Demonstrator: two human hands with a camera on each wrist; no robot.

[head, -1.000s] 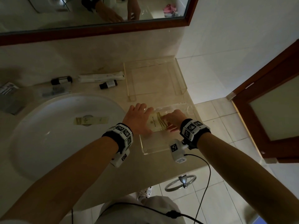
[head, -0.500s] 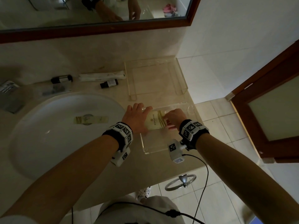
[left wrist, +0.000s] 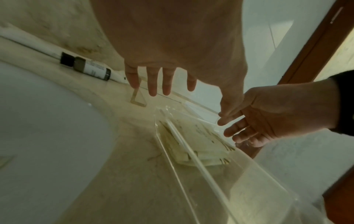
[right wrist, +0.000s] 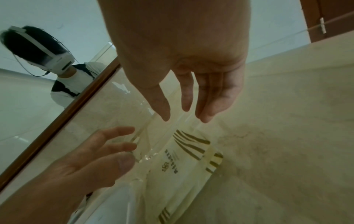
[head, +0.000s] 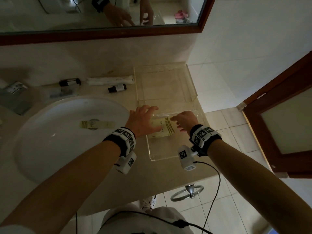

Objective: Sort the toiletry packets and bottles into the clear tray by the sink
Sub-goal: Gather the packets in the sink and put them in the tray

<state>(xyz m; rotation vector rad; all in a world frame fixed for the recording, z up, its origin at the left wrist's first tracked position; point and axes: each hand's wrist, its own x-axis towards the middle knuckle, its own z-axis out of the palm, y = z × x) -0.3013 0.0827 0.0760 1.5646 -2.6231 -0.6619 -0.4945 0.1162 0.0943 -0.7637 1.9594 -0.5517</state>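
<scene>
— The clear tray (head: 152,153) — where does it sit?
— On the counter right of the sink (head: 50,132); cream packets (head: 163,128) lie stacked inside it.
— And the hands?
— The left hand (head: 142,120) and right hand (head: 184,121) hover over the packets, fingers loosely spread, gripping nothing; farther back lies a small dark bottle (head: 117,88).

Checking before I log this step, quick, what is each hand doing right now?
Left hand: open, fingers spread, holding nothing.
Right hand: open, fingers extended over the cream packets in the clear tray, holding nothing.
</scene>
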